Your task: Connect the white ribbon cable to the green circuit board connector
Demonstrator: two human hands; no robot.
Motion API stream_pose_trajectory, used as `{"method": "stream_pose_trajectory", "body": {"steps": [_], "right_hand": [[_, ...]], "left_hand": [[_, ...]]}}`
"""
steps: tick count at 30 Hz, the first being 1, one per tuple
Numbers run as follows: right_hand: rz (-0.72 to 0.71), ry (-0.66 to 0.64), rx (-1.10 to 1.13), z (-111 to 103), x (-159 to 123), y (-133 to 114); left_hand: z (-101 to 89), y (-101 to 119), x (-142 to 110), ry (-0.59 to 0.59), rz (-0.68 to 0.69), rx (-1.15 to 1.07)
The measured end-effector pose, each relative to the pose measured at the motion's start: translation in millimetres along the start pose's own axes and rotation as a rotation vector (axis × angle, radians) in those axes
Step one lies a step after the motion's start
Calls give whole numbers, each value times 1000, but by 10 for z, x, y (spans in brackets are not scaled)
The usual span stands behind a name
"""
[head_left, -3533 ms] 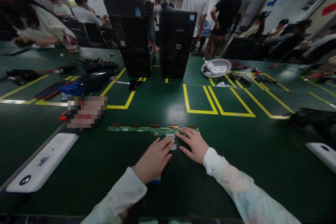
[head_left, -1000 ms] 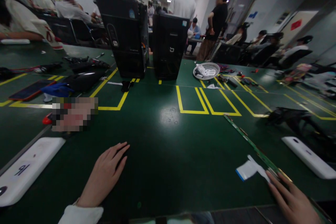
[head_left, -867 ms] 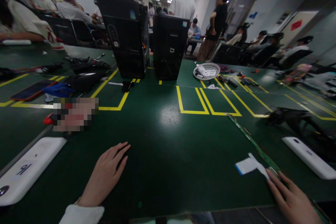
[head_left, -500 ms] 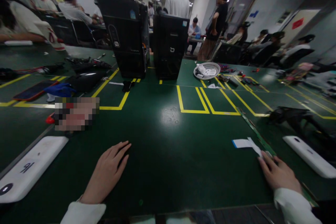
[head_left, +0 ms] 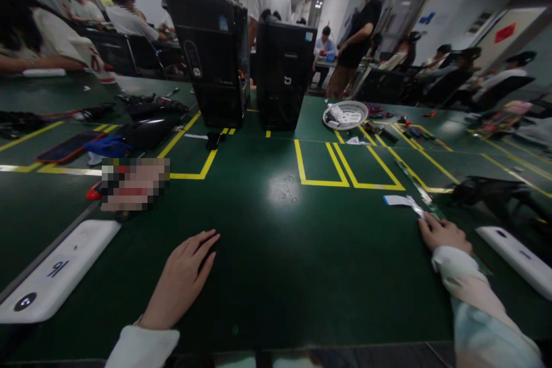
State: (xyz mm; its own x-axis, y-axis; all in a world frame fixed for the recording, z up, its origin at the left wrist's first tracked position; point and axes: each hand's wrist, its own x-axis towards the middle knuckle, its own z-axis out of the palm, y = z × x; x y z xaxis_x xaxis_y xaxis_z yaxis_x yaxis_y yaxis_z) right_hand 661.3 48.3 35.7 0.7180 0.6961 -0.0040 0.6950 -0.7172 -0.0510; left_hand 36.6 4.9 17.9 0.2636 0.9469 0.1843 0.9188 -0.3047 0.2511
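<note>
My left hand (head_left: 185,276) lies flat on the green table (head_left: 280,253), palm down, fingers stretched out and holding nothing. My right hand (head_left: 442,234) is far out to the right, its fingertips resting on a long narrow green circuit strip (head_left: 414,181) that runs diagonally away from me. A white flat ribbon cable (head_left: 399,200) with a blue tip sticks out of the strip just beyond my fingers. The part of the strip nearest me is hidden under my hand and sleeve.
A white oblong device (head_left: 56,273) lies at the near left and another (head_left: 517,256) at the near right. A black object (head_left: 487,195) sits beyond the right one. Two black computer towers (head_left: 245,52), a white basket (head_left: 345,114), tools and yellow tape boxes lie farther back. People sit and stand around.
The circuit strip was in front of me under both hands; my right hand has slid it off to the right and farther away. My left hand stays flat.
</note>
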Motion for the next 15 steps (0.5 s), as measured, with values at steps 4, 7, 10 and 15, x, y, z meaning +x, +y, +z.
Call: {"method": "stream_pose_trajectory", "body": {"steps": [4,7,10,15], "right_hand": [[12,26,16,11,102,-71],[27,37,25,9,131,-90],[39,44,31,15,140,-98],[38,69,28,55,129,-109]], "left_hand": [[3,-7,-3,7,2,-1],[1,-2,-1,14,1,-5],[-1,4,3,12,-6,-3],[5,14,14,32,0,3]]}}
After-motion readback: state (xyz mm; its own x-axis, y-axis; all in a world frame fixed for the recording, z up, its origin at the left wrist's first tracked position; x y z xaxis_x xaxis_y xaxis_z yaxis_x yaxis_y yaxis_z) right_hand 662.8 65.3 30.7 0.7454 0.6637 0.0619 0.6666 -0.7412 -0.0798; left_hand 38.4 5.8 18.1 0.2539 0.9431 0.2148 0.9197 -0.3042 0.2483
